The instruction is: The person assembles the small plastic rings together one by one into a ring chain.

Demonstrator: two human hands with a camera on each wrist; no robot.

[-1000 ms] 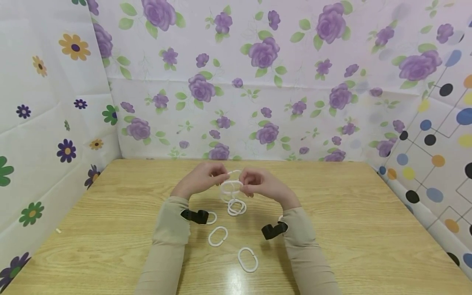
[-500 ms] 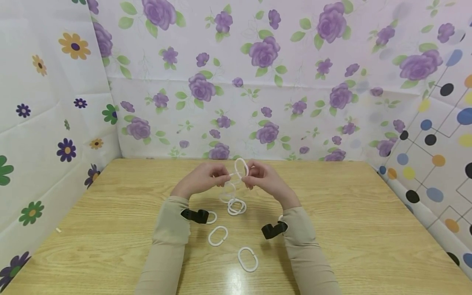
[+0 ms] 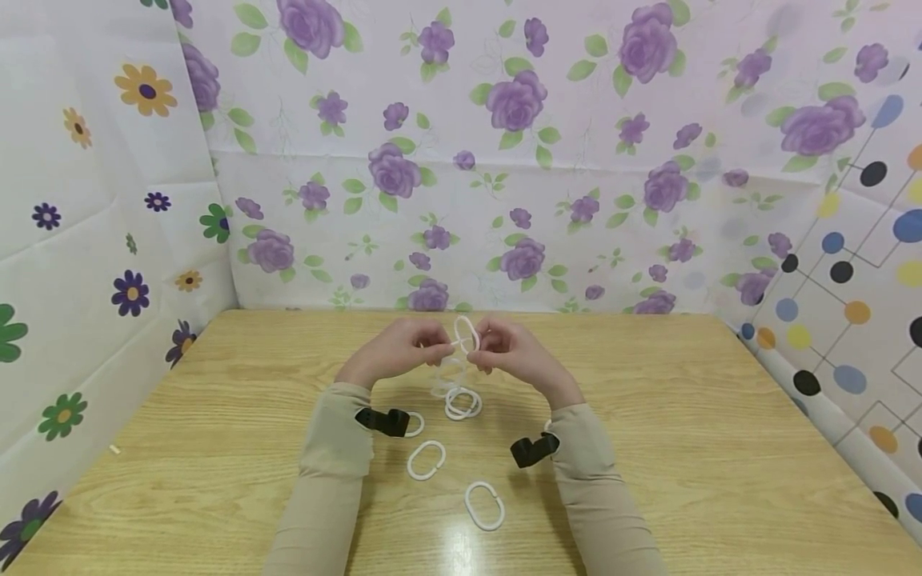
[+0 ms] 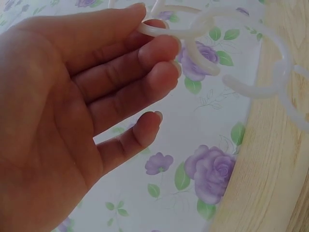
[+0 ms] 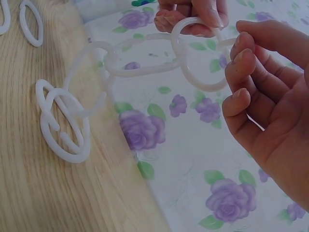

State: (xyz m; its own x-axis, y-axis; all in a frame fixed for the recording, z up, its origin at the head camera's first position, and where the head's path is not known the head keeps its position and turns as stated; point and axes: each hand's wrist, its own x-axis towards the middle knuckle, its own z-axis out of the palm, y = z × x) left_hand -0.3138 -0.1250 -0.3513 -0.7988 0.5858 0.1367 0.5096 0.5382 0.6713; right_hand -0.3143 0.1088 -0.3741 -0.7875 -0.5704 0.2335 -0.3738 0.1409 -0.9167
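Note:
In the head view my left hand pinches a white plastic chain link between thumb and fingertips. Several joined links hang below it, among them a C-shaped link with a gap. The chain runs down to overlapping links on the table. Facing it, my right hand pinches a single oval link, tilted upright. Its edge overlaps the left hand's link in view; whether the two are hooked together I cannot tell. My right fingers partly hide this oval link in the right wrist view.
Loose white links lie on the wooden table: one oval link, another nearer the front, and one partly behind the left wrist camera. A floral cloth stands behind the table.
My right hand has turned its oval link from lying low and sideways to upright, then brought it slightly left and down. My left hand has shifted slightly right with the chain.

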